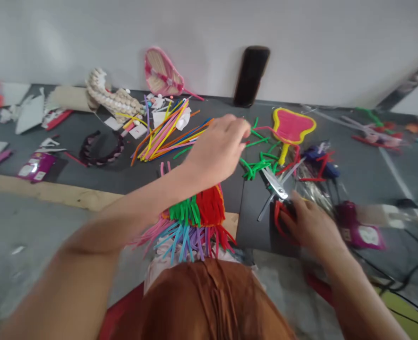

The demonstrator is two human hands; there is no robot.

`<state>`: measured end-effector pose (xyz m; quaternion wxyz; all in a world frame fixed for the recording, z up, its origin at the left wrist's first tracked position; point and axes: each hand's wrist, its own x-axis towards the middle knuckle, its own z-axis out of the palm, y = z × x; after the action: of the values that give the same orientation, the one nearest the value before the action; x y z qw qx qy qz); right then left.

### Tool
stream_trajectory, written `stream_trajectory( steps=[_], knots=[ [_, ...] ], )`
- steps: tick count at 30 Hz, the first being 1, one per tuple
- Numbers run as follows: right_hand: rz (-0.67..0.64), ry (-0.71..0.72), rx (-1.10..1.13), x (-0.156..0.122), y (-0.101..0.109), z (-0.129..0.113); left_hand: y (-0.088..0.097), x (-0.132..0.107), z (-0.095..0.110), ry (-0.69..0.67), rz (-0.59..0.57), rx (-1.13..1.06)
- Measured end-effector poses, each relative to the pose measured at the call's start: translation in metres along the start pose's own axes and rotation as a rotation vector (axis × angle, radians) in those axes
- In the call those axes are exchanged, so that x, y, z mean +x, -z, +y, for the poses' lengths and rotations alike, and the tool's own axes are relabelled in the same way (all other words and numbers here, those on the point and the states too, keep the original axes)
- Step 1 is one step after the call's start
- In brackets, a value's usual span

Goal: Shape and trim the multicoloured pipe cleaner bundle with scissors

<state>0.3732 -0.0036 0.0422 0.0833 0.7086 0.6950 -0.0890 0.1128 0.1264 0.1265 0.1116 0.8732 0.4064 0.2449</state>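
Note:
My left hand is raised above the middle of the table, its fingers bent together; what they hold, if anything, is hidden. My right hand grips the red handles of a pair of scissors, whose metal blades point up and left. Under the blade tips lies a heap of green pipe cleaner pieces. A pink fan-like shape with a yellow edge lies beyond the scissors. Below my left forearm, at the table's front edge and over my lap, is a colourful fringed piece with red, green, blue and purple strands.
Pipe cleaners in several colours lie left of my left hand. A phone leans on the wall, near a pink paddle shape. A dark braided headband lies at left. Purple packets and cables are at right.

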Motion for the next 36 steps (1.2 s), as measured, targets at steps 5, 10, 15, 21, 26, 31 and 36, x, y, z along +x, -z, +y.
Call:
stream_trajectory(
  steps=[5, 10, 15, 21, 26, 31, 36],
  knots=[
    [0.017, 0.162, -0.176, 0.003, 0.044, -0.015, 0.002, -0.122, 0.003, 0.007, -0.276, 0.190],
    [0.282, 0.960, 0.216, 0.048, 0.042, -0.095, -0.048, -0.172, -0.004, 0.006, -0.534, 0.191],
    [0.010, 1.228, 0.554, 0.106, -0.012, -0.142, -0.060, -0.174, -0.007, 0.024, -0.504, 0.131],
    [-0.084, 0.750, 1.015, 0.119, 0.008, -0.127, -0.042, -0.169, -0.013, -0.047, -0.586, 0.093],
    [0.086, 0.712, 0.830, 0.081, 0.045, -0.127, 0.011, -0.159, -0.050, -0.297, -0.770, 0.047],
    [0.271, 0.904, 0.382, 0.056, 0.034, -0.149, 0.032, -0.138, -0.050, -0.327, -0.767, -0.089],
    [0.202, 0.872, 0.068, 0.074, 0.018, -0.152, -0.015, -0.157, -0.024, 0.095, -0.403, 0.250]
  ],
)
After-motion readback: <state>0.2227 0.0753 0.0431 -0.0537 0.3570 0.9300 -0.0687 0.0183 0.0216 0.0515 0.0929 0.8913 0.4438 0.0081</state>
